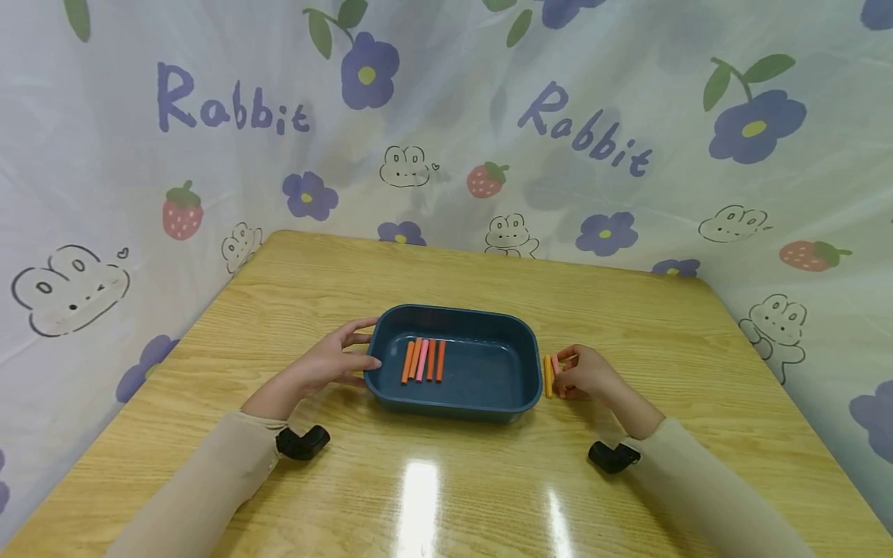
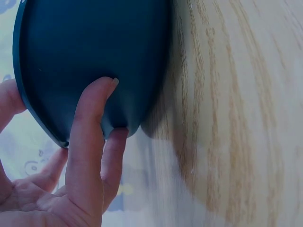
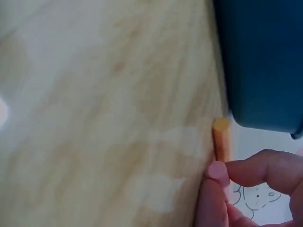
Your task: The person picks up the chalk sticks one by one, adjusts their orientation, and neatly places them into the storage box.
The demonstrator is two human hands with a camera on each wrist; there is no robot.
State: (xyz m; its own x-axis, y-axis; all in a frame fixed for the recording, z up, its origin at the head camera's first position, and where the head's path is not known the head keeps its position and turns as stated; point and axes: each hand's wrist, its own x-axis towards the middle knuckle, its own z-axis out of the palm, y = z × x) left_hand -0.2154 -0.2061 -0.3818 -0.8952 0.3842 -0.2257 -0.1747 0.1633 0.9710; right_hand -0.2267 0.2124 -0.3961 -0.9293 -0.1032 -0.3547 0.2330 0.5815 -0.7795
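Note:
A dark blue rectangular basin (image 1: pixel 453 406) stands on the table. Inside it, toward the left, several orange, pink and red-orange chalk sticks (image 1: pixel 422 361) lie side by side. My left hand (image 1: pixel 333 358) grips the basin's left end, one digit at the rim and other fingers against the outer wall (image 2: pixel 94 42). Just beyond the basin's right end, my right hand (image 1: pixel 587 373) pinches a pink chalk stick (image 3: pixel 218 171) between thumb and finger. A yellow-orange chalk stick (image 1: pixel 548 377) lies between that pink stick and the basin.
The wooden table (image 1: pixel 335 504) extends around the basin on all sides. Behind it hangs a white cloth (image 1: pixel 446 101) printed with rabbits, flowers and strawberries. Black wrist mounts (image 1: pixel 303 443) sit at both sleeve cuffs.

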